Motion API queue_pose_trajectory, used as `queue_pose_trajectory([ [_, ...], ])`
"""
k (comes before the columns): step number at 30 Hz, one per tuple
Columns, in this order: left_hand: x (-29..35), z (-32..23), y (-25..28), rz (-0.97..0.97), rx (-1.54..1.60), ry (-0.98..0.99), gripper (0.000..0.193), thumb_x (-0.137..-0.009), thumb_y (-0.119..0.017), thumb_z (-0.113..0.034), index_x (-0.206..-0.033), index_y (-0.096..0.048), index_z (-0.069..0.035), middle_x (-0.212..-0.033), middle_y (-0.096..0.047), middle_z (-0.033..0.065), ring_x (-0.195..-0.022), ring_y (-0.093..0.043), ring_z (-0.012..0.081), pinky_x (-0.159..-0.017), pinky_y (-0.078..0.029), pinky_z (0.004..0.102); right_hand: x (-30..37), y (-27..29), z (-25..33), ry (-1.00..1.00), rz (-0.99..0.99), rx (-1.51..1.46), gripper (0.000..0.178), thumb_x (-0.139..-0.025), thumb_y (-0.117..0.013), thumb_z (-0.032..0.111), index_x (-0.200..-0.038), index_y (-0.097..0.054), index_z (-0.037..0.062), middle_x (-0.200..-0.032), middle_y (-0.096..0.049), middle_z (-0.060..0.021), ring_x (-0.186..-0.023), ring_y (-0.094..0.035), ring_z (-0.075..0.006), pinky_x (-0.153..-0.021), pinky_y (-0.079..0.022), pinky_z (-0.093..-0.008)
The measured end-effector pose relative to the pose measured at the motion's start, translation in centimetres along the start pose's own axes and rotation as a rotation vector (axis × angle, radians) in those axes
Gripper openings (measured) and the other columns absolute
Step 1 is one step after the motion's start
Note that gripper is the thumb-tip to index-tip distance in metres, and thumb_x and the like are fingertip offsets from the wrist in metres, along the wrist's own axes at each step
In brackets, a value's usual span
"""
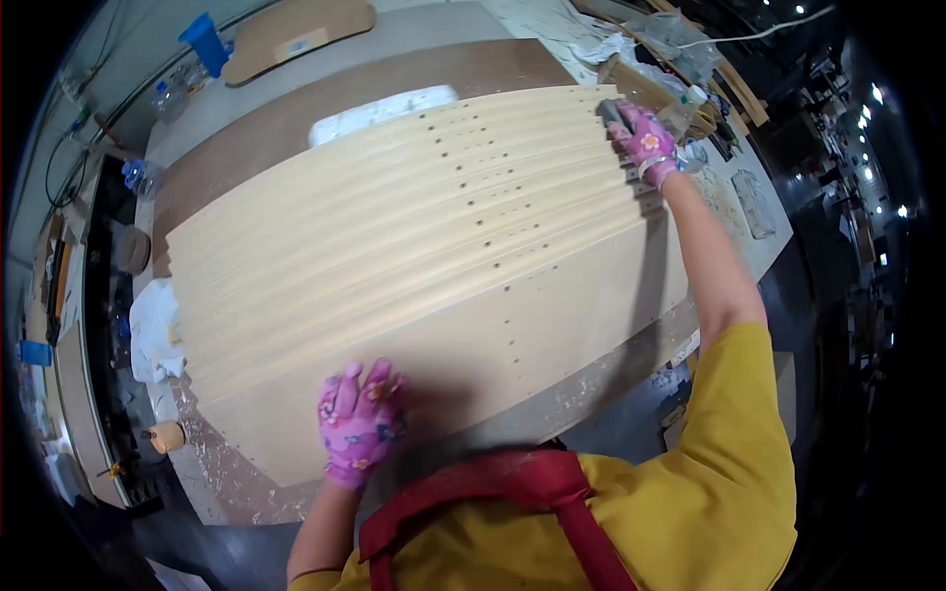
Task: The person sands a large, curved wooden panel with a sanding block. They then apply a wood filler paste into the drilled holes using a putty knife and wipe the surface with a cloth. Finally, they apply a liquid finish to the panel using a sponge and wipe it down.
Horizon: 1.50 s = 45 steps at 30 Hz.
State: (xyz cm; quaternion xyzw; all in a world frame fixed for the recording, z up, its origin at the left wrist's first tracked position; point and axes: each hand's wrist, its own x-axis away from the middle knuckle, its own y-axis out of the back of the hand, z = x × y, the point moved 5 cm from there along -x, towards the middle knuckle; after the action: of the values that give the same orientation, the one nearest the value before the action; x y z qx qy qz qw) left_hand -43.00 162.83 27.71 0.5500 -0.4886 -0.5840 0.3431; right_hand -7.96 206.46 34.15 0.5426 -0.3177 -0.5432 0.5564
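Note:
Several pale wooden panels lie overlapped like steps across the table, with rows of small drilled holes running over them. My left hand, in a pink flowered glove, rests on the near panel by its front edge, fingers stretched out and holding nothing. At the far right end of the panels is my right hand, in a matching glove. Its fingers are closed over a small dark grey block, which looks like a sanding block and is partly covered by the fingers.
A white slab lies behind the panels. Farther back are a brown board and a blue cup. White cloth hangs by the left edge, near a tape roll. Plastic bottles and scraps crowd the far right.

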Motion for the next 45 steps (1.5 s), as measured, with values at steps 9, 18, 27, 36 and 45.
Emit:
queue_pose_trajectory([
  [9, 0.5, -0.5, -0.4, -0.037, -0.188, 0.003, 0.037, -0.081, -0.059, -0.034, -0.114, -0.06, -0.019, -0.126, -0.056, 0.0056, -0.126, -0.045, 0.0351, -0.102, -0.033, 0.0572, 3.5, -0.9, 3.0, 0.355, -0.046, -0.31, 0.049, -0.09, -0.054, 0.041, -0.134, -0.052, 0.0203, -0.13, -0.056, -0.0145, -0.114, -0.058, -0.0336, -0.097, -0.047, -0.0451],
  [18, 0.1, -0.6, -0.3, -0.015, -0.206, 0.01, 0.033, -0.081, -0.056, -0.032, -0.11, -0.06, -0.017, -0.12, -0.056, 0.0062, -0.122, -0.047, 0.0354, -0.101, -0.033, 0.0577, 2.0, -0.4, -8.7, 0.359, -0.212, 0.134, 0.053, -0.086, -0.056, 0.048, -0.132, -0.054, 0.0215, -0.122, -0.06, -0.015, -0.116, -0.056, -0.0343, -0.098, -0.045, -0.0428],
  [27, 0.0, -0.3, -0.1, 0.046, -0.086, 0.054, 0.036, -0.071, -0.068, -0.035, -0.103, -0.069, -0.019, -0.121, -0.061, 0.0055, -0.117, -0.05, 0.0339, -0.096, -0.039, 0.0558, 1.4, 2.3, 1.1, 0.477, 0.156, -0.117, 0.052, -0.085, -0.065, 0.032, -0.133, -0.056, 0.0153, -0.141, -0.047, -0.0209, -0.129, -0.046, -0.0389, -0.107, -0.037, -0.0419],
  [36, -0.1, 0.1, 1.2, -0.081, -0.062, -0.035, 0.042, -0.085, -0.059, -0.032, -0.126, -0.061, -0.025, -0.136, -0.055, 0.0019, -0.129, -0.044, 0.0234, -0.102, -0.038, 0.0412, 12.5, -7.8, 50.7, 1.264, 0.239, -0.6, 0.04, -0.083, -0.061, 0.03, -0.12, -0.062, 0.0164, -0.117, -0.058, -0.0175, -0.11, -0.055, -0.0387, -0.097, -0.043, -0.0478],
  [45, 0.9, 1.3, 1.0, -0.109, 0.044, -0.089, 0.051, -0.086, -0.05, -0.019, -0.136, -0.05, -0.014, -0.149, -0.042, 0.0066, -0.139, -0.036, 0.0269, -0.11, -0.036, 0.0387, 8.8, -7.9, 45.6, 0.901, 0.298, -0.502, 0.051, -0.082, -0.066, 0.028, -0.13, -0.057, 0.0129, -0.138, -0.048, -0.0191, -0.123, -0.051, -0.036, -0.1, -0.046, -0.0426],
])
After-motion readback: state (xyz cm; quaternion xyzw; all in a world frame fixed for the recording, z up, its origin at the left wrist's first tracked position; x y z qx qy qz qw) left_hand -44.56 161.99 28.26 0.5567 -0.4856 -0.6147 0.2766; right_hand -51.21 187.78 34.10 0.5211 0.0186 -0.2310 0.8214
